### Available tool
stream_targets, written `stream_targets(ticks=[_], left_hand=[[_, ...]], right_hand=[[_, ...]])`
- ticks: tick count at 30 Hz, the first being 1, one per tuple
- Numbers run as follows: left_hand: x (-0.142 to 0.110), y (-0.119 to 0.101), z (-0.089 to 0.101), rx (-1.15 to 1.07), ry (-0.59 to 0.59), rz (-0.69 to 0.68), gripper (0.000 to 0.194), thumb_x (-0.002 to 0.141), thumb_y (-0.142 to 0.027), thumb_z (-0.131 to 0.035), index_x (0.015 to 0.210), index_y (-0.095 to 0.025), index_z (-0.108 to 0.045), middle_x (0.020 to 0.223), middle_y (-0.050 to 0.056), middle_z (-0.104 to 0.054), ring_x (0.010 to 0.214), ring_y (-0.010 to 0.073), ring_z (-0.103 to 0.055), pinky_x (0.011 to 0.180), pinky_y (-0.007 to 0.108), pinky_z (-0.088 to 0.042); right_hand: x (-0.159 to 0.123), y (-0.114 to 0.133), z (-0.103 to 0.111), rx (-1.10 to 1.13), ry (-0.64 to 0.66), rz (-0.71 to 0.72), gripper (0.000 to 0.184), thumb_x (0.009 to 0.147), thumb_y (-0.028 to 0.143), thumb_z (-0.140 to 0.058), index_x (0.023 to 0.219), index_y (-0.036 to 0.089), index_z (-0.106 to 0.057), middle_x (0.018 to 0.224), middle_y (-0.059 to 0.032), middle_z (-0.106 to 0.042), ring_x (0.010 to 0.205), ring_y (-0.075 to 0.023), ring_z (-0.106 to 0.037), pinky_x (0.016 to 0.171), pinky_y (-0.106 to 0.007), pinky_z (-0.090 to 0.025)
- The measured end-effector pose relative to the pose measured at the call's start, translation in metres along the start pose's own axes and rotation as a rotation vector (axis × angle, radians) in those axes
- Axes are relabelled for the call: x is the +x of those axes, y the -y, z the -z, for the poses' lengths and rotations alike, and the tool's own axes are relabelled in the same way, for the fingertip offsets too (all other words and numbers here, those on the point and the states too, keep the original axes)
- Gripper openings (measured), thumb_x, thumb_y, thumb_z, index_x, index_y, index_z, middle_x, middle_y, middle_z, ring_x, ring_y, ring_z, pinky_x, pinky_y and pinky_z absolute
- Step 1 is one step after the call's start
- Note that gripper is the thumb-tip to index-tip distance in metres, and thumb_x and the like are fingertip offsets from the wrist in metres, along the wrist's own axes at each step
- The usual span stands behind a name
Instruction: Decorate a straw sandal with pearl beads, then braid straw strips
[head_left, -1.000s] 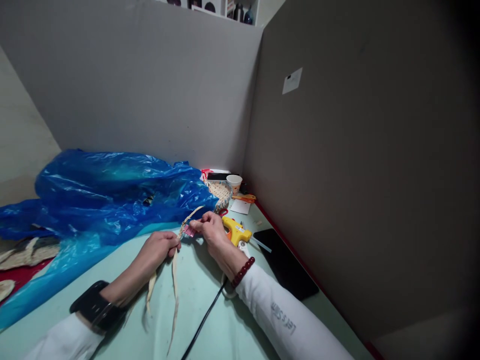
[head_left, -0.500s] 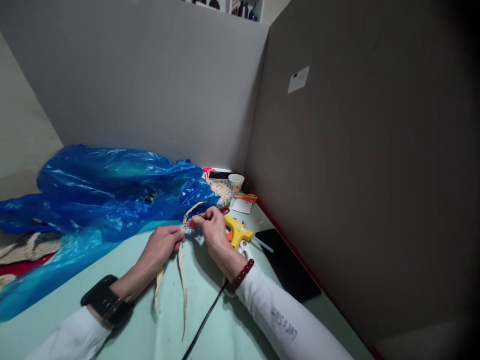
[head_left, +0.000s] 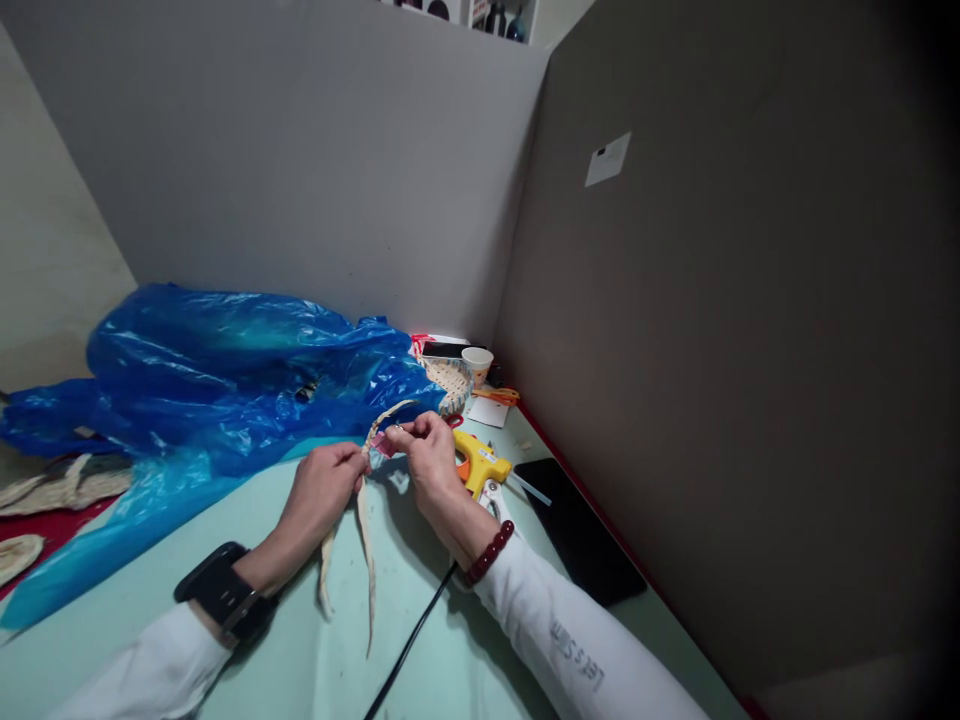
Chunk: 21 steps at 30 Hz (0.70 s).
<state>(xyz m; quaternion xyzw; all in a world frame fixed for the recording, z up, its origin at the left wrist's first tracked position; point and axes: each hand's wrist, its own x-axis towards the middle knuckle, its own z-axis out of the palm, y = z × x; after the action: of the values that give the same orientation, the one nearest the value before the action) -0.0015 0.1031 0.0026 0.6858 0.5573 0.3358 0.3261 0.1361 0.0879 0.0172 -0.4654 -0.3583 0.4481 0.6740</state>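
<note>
My left hand (head_left: 324,492) is closed in a pinch on a pale dried fibre braid (head_left: 367,540). Its twisted upper end curves up and right past my fingers, and loose flat tails hang below. My right hand (head_left: 435,468), just to the right, has thumb and fingers pinched together on a small pink piece (head_left: 382,444) beside the braid. Its exact shape is partly hidden by the fingers. Close behind my right hand lies a yellow glue gun (head_left: 484,462) with a translucent glue stick (head_left: 531,489) out of its back.
A crumpled blue plastic bag (head_left: 225,360) covers the table's far left. Woven pieces (head_left: 67,488) lie at its edge. At the back corner are a woven basket (head_left: 451,385) and a paper cup (head_left: 478,364). A black tablet-like slab (head_left: 585,540) lies right; a black cord (head_left: 409,645) runs forward.
The view has shifted slightly. More of the pink piece shows between my hands. Both hands keep their grips and have barely moved.
</note>
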Motion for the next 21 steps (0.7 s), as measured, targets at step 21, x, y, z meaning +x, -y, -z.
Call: stream_targets(ticks=[21], left_hand=[[-0.014, 0.001, 0.006, -0.275, 0.15, -0.026, 0.023, 0.083, -0.038, -0.059, 0.071, -0.019, -0.063, 0.051, -0.01, -0.038, 0.046, 0.009, -0.031, 0.045, 0.024, -0.02]], right_hand=[[-0.002, 0.018, 0.022, -0.084, 0.45, -0.16, 0.029, 0.064, 0.032, -0.082, 0.081, 0.014, -0.067, 0.077, -0.003, -0.068, 0.075, -0.0153, -0.063, 0.077, -0.029, -0.049]])
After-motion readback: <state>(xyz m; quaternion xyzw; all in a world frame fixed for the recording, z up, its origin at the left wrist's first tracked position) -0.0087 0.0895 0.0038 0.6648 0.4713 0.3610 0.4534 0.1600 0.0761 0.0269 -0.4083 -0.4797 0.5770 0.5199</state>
